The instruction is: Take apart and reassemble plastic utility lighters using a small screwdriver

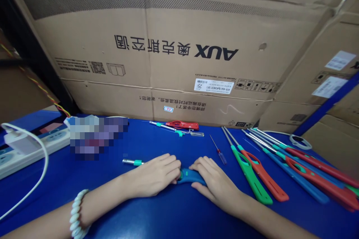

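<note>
A blue long-nosed lighter (pixel 192 176) lies lengthwise across the blue table, its metal tip and teal collar (pixel 137 163) showing to the left. My left hand (pixel 158 175) is closed over its middle, near the trigger, and hides the tube there. Around the handle end curl the fingers of my right hand (pixel 214 183), thumb on the near side. Beyond the hands lie a red lighter casing (pixel 185 124) and a separate metal tube with teal parts (pixel 165 126), along with a small clear fuel tank (pixel 197 134). A screwdriver (pixel 221 155) rests just past my right hand.
On the right lie a green lighter (pixel 252 175), an orange lighter (pixel 265 177) and several more red and blue ones. A white power strip (pixel 60 138) with a cable stands at left, beside a blurred-out item (pixel 98 136). A big cardboard sheet (pixel 168 18) walls off the back.
</note>
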A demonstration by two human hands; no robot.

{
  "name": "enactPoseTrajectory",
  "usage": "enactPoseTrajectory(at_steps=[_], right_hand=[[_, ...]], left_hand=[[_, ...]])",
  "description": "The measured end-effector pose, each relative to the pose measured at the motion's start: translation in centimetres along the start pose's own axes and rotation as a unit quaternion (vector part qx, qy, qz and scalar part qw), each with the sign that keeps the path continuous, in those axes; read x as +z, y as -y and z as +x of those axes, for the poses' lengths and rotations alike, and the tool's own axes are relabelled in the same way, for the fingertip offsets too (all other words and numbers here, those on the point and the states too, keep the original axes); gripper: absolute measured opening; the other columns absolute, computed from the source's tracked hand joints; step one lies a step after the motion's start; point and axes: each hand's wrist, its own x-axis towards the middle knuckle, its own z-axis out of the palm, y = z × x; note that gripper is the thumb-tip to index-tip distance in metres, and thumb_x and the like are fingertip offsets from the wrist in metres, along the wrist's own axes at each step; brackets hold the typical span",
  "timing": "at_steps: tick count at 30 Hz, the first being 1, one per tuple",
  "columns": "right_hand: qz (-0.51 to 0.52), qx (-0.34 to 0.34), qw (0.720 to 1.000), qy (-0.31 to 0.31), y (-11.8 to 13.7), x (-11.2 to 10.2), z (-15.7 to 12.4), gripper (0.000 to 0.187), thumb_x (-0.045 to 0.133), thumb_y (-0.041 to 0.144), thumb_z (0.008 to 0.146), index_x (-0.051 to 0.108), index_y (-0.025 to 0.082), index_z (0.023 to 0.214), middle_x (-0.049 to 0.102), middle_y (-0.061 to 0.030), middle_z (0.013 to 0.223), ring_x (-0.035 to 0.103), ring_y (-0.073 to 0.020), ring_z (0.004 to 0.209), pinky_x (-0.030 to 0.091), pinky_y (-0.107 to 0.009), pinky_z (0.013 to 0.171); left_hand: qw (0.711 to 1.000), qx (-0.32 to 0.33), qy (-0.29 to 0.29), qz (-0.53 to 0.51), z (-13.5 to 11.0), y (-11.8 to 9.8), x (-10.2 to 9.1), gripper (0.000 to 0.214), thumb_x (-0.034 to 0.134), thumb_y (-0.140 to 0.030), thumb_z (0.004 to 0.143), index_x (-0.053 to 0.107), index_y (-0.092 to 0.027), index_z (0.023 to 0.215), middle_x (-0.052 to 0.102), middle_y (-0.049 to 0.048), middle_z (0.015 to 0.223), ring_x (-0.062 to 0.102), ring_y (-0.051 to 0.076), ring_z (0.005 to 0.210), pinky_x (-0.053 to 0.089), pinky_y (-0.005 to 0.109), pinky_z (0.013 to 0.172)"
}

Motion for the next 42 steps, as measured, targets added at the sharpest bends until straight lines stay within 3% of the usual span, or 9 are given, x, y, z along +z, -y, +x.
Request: enactPoseTrajectory(at_steps=[8, 14, 22, 42], right_hand=[[0.024, 0.009, 1.000, 0.008, -0.05, 0.13, 0.04, 0.023, 0.061, 0.021, 0.088, 0.055, 0.016, 0.110, 0.059, -0.0094, 0.105, 0.054, -0.0262, 0.096, 0.045, -0.043, 0.084], [0.032, 0.014, 0.999, 0.005, -0.30, 0.34, -0.07, 0.023, 0.060, 0.021, 0.089, 0.054, 0.017, 0.111, 0.059, -0.0086, 0.105, 0.053, -0.0256, 0.097, 0.043, -0.043, 0.088], [0.030, 0.022, 0.999, -0.003, -0.63, 0.53, -0.05, 0.025, 0.063, 0.021, 0.087, 0.055, 0.016, 0.110, 0.058, -0.0088, 0.105, 0.053, -0.0259, 0.097, 0.043, -0.044, 0.087], [0.027, 0.032, 0.999, 0.010, -0.08, -0.11, 0.00, 0.024, 0.061, 0.021, 0.088, 0.054, 0.016, 0.110, 0.058, -0.0097, 0.105, 0.052, -0.0265, 0.096, 0.043, -0.043, 0.084]], left_hand=[[0.999, 0.016, -0.010, 0.039, 0.08, -0.11, -0.18, 0.010, 0.049, -0.020, 0.095, 0.054, -0.015, 0.088, 0.057, 0.0064, 0.088, 0.048, 0.021, 0.080, 0.039, 0.033, 0.077], [0.996, 0.042, -0.046, 0.065, -0.05, -0.13, 0.12, 0.021, 0.040, -0.016, 0.099, 0.056, -0.014, 0.086, 0.057, 0.0058, 0.084, 0.048, 0.020, 0.078, 0.037, 0.032, 0.075], [0.998, -0.009, -0.056, 0.034, 0.30, -0.53, 0.36, 0.027, 0.032, -0.016, 0.102, 0.055, -0.012, 0.088, 0.055, 0.0065, 0.083, 0.044, 0.019, 0.075, 0.035, 0.031, 0.069], [0.998, -0.035, -0.036, -0.038, 0.18, -0.66, 0.05, 0.022, 0.037, -0.019, 0.101, 0.053, -0.012, 0.088, 0.053, 0.0076, 0.087, 0.044, 0.020, 0.078, 0.040, 0.031, 0.072]])
